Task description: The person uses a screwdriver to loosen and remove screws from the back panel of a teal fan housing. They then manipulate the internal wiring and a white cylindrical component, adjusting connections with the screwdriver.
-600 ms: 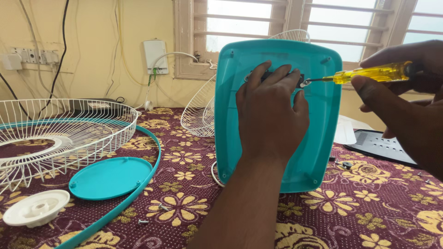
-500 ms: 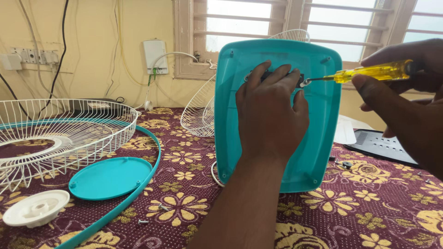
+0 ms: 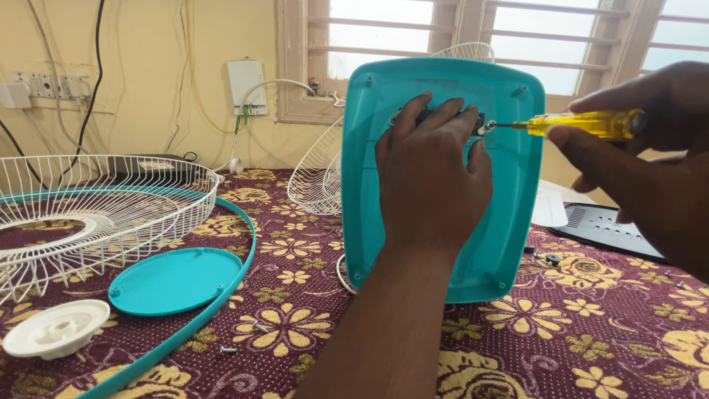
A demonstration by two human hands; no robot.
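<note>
Teal panel (image 3: 443,244) under left hand (image 3: 432,174); right hand (image 3: 650,155) grips one yellow screwdriver (image 3: 583,124).

A room in a home: a maroon flowered cloth (image 3: 295,295) covers the tabletop, a barred window (image 3: 487,37) sits at upper centre, and wall sockets (image 3: 48,87) with loose cables (image 3: 96,66) hang at upper left.

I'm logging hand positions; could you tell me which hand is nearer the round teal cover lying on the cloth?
Left. The left hand presses the upright teal panel, right of the round teal cover; the right hand is farther right.
</note>
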